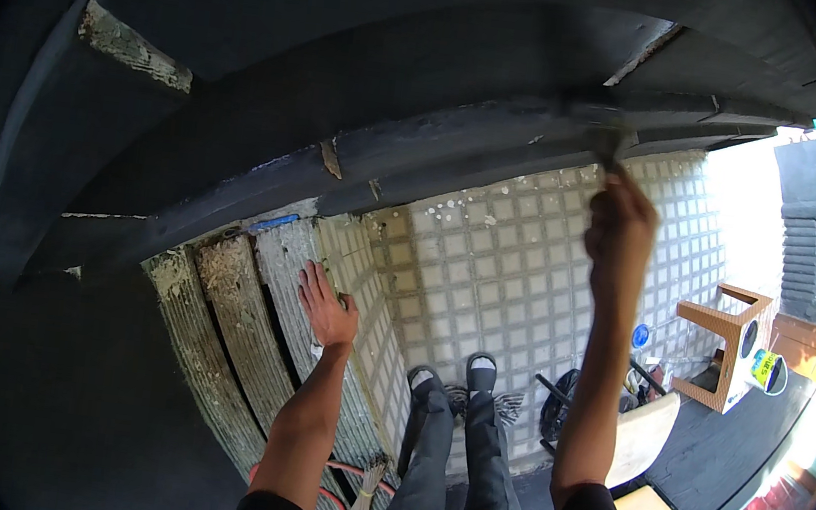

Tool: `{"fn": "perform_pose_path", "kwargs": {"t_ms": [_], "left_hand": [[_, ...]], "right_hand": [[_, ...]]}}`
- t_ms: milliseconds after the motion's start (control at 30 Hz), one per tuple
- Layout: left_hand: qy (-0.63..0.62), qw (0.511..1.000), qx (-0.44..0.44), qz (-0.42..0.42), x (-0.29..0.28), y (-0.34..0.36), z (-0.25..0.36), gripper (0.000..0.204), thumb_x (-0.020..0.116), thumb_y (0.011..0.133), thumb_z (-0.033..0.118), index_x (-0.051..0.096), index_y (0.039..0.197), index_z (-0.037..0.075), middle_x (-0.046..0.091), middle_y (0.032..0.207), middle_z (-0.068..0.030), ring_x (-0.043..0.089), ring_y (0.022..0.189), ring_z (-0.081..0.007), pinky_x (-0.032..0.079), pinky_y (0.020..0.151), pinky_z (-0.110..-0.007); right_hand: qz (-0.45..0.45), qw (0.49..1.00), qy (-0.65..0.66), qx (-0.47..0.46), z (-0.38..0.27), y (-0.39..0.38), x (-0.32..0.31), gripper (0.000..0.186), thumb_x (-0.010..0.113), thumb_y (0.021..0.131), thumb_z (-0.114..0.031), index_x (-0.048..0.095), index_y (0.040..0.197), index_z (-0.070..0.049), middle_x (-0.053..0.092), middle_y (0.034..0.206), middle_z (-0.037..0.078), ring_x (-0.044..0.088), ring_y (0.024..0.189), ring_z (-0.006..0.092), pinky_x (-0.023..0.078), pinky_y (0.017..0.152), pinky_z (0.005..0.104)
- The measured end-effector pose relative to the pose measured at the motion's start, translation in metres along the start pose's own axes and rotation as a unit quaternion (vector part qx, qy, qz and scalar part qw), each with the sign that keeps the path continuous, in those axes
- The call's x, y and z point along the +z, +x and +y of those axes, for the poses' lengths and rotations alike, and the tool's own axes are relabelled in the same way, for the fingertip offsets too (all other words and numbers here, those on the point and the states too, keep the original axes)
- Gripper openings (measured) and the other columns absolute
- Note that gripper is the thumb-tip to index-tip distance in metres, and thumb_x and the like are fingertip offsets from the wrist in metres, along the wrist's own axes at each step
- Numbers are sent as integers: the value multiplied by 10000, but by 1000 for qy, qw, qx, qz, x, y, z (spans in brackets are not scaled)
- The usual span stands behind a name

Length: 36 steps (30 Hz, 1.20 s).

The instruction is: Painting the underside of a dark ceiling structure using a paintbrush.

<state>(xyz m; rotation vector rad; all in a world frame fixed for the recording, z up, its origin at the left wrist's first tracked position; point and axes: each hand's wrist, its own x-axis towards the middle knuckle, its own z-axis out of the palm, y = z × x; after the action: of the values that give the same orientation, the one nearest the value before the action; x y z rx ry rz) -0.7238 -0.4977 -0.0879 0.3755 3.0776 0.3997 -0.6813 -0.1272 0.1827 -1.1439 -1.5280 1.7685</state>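
My left hand (329, 309) rests with its fingers apart on a pale, weathered, ridged plank (293, 252), beside other peeling boards (231, 305) in the lower left. My right hand (618, 219) is raised and closed round the handle of a brush-like tool (610, 142), whose head is blurred against a dark painted ledge (461, 140). Pale flaking patches (135, 48) show on the dark surface.
Below are tiled paving (456, 271) and my sandalled feet. At the right stand a patterned box-like stand (714, 396), a bucket (767, 372) and chairs (644, 433). A red hose (329, 508) and bristle bundle (361, 507) lie at lower left.
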Motion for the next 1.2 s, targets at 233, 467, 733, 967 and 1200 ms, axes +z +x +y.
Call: {"fn": "perform_pose_path", "kwargs": {"t_ms": [233,467,733,967,1200], "left_hand": [[15,1000,1,-2,2,-3,-7,860,683,784,102,291,1544,12,260,1636,-172,246,1500,-416,251,1204,-554],[22,1000,4,2,3,-1,0,873,696,782,105,289,1548,19,270,1629,-173,250,1500,-407,251,1207,-549],[23,1000,0,-2,2,-3,-6,867,700,787,117,294,1546,22,266,1632,-169,244,1504,-402,248,1210,-547],[18,1000,4,3,0,1,2,848,677,792,116,298,1546,25,271,1632,-167,248,1502,-399,246,1213,-547],[5,1000,1,8,2,0,-4,845,673,792,113,299,1544,17,273,1629,-177,250,1500,-408,254,1205,-549]], "right_hand": [[-167,961,58,214,-10,-53,44,226,573,951,-148,647,1106,0,511,637,-15,332,417,27,219,358,200],[-47,996,69,45,-18,0,-13,332,494,1008,-203,619,1230,10,475,636,-47,337,425,2,243,339,175],[-174,974,-25,146,-21,-41,48,394,533,964,-167,605,1300,28,462,636,-13,355,428,35,268,357,224],[-164,979,51,113,-20,20,-25,522,527,975,-158,454,1453,38,420,640,-72,308,450,19,206,374,198],[-43,999,17,-5,-23,28,-41,485,514,1007,-152,486,1455,33,430,646,-83,326,463,-3,226,388,176]]}}
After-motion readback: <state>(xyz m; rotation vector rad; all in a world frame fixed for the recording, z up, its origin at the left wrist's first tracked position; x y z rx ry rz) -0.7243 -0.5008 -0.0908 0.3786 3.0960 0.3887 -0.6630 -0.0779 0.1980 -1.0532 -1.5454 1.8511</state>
